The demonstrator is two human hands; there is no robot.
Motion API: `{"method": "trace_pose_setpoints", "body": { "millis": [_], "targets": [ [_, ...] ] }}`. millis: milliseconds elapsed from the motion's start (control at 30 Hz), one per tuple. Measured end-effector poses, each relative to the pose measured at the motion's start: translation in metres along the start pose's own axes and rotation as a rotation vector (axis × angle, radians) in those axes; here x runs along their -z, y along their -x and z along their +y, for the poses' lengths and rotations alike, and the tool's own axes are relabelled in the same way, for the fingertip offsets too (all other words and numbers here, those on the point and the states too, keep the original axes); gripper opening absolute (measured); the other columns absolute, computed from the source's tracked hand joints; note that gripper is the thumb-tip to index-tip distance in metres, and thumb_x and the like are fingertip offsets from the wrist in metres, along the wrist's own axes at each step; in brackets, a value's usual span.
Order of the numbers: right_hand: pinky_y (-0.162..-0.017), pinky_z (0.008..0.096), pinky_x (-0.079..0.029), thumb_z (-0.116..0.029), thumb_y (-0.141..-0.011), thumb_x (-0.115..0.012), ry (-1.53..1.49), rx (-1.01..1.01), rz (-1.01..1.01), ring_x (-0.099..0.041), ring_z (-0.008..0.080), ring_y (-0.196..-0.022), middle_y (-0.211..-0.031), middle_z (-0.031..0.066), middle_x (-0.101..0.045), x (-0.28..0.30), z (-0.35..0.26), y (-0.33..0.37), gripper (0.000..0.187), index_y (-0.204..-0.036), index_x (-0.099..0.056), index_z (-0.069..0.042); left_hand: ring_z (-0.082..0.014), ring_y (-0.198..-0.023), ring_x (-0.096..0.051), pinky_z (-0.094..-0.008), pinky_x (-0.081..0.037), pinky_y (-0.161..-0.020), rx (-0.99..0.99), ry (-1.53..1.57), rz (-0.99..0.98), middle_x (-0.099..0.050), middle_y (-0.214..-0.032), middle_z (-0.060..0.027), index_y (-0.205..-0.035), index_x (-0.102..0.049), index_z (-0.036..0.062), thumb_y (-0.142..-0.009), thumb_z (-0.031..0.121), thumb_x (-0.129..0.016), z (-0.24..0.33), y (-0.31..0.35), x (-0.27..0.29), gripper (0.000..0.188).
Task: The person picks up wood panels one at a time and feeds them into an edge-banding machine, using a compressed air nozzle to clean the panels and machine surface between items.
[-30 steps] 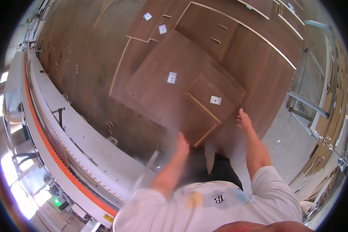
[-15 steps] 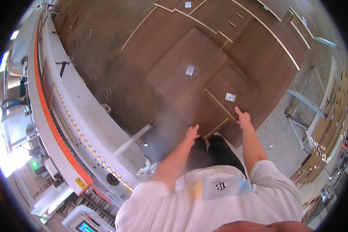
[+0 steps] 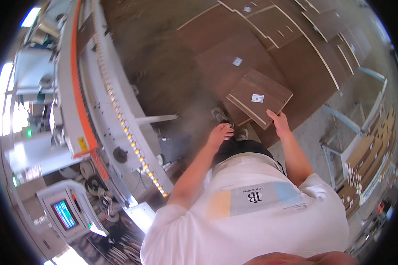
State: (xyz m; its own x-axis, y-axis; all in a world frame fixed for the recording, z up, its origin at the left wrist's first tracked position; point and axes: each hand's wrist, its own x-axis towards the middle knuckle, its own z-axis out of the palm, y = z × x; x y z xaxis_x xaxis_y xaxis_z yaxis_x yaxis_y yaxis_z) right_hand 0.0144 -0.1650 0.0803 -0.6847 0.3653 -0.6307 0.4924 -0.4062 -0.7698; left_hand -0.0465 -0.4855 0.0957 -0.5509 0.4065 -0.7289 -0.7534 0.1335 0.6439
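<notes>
My right hand [image 3: 281, 124] grips a small brown board [image 3: 273, 93] by its near right corner, thumb on top. The board is tilted above the other panels and has a white label [image 3: 257, 98] on its face and a pale strip along its near edge. My left hand [image 3: 220, 134] is before my thighs, to the left of the board and apart from it. Its fingers are curled in; whether something lies inside them is hidden. Under the held board is a larger brown panel [image 3: 227, 51] with a label of its own.
A long white machine with an orange rail [image 3: 81, 88] and a row of yellowish rollers [image 3: 127, 137] runs along my left. Near its end stands a control screen [image 3: 65, 214]. To the right are metal frames [image 3: 360, 101] and stacked board strips [image 3: 370, 152]. More brown panels [image 3: 305, 73] lie ahead.
My right hand has lifted and turned the small board off the panels. My left hand has curled its fingers. The view has shifted, showing more of the machine and control screen.
</notes>
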Motion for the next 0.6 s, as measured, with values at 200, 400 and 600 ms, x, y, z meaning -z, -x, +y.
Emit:
{"method": "trace_pose_setpoints", "body": {
  "millis": [200, 400, 600],
  "targets": [
    [-0.095, 0.0316, -0.047, -0.020, -0.091, -0.073, -0.241, 0.060, -0.260, -0.062, 0.0178, -0.108, -0.118, 0.0072, -0.068, -0.079, -0.019, 0.051, 0.041, -0.125, -0.064, 0.001, -0.0139, -0.087, -0.066, -0.0260, -0.051, -0.074, -0.135, 0.143, 0.143, -0.070, -0.105, -0.0073, -0.127, -0.058, 0.0020, -0.103, 0.026, -0.057, -0.035, 0.073, 0.035, 0.034],
    [-0.097, 0.0351, -0.049, -0.021, -0.099, -0.065, -0.133, 0.123, -0.457, -0.062, 0.0203, -0.113, -0.127, 0.0082, -0.064, -0.159, -0.027, 0.080, 0.042, -0.132, -0.057, 0.003, -0.0121, -0.089, -0.066, -0.0263, -0.051, -0.076, -0.313, 0.140, 0.397, -0.071, -0.103, -0.0050, -0.124, -0.062, 0.0027, -0.102, 0.025, -0.059, -0.063, 0.180, 0.091, 0.032],
    [-0.097, 0.0377, -0.049, -0.024, -0.101, -0.062, -0.163, 0.119, -0.495, -0.060, 0.0237, -0.115, -0.129, 0.0103, -0.061, -0.240, 0.010, 0.140, 0.043, -0.133, -0.055, 0.004, -0.0138, -0.091, -0.067, -0.0292, -0.052, -0.083, -0.606, 0.341, 0.874, -0.071, -0.103, -0.0076, -0.123, -0.062, 0.0009, -0.101, 0.017, -0.061, -0.127, 0.316, 0.209, 0.027]
  ]
}}
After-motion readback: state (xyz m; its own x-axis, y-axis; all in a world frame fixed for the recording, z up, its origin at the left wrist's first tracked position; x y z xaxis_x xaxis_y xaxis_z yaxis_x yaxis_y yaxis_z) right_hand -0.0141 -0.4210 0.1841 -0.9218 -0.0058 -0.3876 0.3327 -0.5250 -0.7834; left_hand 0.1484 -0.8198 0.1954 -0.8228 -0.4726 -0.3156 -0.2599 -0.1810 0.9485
